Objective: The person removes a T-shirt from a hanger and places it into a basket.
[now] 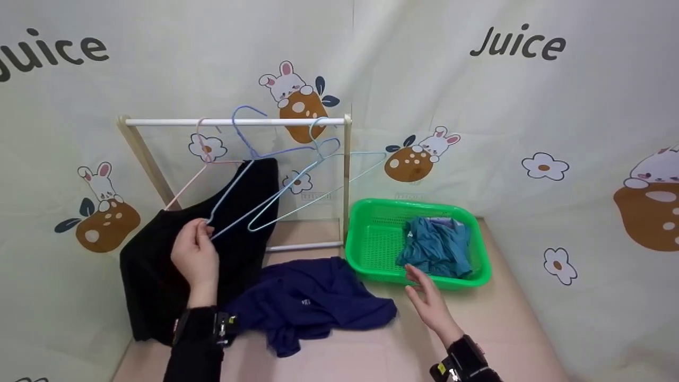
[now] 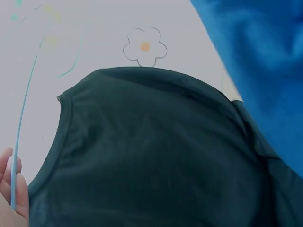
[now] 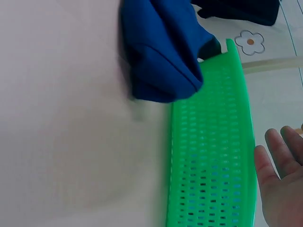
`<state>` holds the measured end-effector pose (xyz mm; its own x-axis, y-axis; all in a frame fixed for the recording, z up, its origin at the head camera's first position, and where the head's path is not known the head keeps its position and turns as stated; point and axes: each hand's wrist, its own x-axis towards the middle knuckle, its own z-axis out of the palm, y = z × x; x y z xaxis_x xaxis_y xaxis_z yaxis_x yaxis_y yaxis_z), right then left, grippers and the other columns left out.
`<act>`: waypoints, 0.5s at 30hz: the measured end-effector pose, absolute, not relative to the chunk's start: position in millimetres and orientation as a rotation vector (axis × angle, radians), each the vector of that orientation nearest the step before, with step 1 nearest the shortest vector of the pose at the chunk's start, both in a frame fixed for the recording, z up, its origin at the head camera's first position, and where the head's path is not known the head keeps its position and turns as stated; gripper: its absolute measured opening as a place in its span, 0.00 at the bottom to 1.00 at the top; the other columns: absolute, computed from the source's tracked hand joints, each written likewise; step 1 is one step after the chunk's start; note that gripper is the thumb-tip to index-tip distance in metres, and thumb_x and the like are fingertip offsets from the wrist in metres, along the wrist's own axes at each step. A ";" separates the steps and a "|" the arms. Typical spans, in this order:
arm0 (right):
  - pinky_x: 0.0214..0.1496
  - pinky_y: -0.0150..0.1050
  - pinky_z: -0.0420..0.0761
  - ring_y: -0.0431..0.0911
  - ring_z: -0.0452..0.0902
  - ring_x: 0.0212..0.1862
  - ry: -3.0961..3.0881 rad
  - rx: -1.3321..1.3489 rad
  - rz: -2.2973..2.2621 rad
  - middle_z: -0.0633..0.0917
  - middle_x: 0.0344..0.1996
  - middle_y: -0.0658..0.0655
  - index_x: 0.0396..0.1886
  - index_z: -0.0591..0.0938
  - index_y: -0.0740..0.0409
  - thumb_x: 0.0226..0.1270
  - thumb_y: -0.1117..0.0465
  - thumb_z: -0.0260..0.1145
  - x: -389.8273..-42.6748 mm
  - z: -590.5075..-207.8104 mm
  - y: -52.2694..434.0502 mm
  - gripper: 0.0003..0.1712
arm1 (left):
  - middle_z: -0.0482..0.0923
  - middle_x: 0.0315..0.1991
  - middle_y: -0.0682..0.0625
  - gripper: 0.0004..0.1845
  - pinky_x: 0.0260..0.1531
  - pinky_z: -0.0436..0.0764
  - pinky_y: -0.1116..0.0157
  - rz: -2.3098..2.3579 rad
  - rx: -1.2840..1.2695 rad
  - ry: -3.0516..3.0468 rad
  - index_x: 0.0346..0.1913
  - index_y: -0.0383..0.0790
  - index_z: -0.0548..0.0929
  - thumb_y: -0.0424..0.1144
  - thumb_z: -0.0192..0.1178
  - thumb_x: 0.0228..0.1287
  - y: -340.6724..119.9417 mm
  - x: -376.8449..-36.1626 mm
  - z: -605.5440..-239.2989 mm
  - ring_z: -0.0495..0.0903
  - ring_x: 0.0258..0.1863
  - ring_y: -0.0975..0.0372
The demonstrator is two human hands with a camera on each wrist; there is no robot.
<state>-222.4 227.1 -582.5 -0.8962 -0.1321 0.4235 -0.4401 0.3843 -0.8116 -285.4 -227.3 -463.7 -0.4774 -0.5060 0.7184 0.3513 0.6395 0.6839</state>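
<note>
In the head view my left hand (image 1: 196,254) pinches one corner of a blue hanger (image 1: 289,152). Its hook is at the height of the rack's bar; I cannot tell whether it touches. The hanger's thin arm also shows in the left wrist view beside the fingers (image 2: 21,189). A black garment (image 1: 159,265) hangs behind that hand on a pink hanger (image 1: 189,183). A navy blue garment (image 1: 318,302) lies crumpled between my hands. My right hand (image 1: 432,305) holds nothing, its fingers extended near the front rim of a green basket (image 1: 414,203).
A small rack with a white bar (image 1: 170,122) and wooden posts stands at the back left. On its bar hangs a light blue hanger (image 1: 342,189). Teal clothing (image 1: 437,249) lies in the basket's right part. A printed curtain (image 1: 424,79) closes off the back and sides.
</note>
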 end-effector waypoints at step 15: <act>0.59 0.55 0.74 0.60 0.72 0.62 -2.552 0.767 1.320 0.75 0.63 0.65 0.69 0.69 0.65 0.73 0.60 0.63 -234.9 -610.5 192.3 0.29 | 0.83 0.35 0.37 0.06 0.47 0.69 0.51 -0.945 0.078 -1.890 0.38 0.29 0.84 0.30 0.60 0.68 -216.9 -296.2 -463.6 0.77 0.38 0.43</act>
<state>-234.9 192.3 -610.5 -0.8538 -0.3658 0.3704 -0.5137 0.4764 -0.7136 -296.2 -216.9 -463.6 -0.5149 -0.4325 0.7402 0.3327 0.6949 0.6375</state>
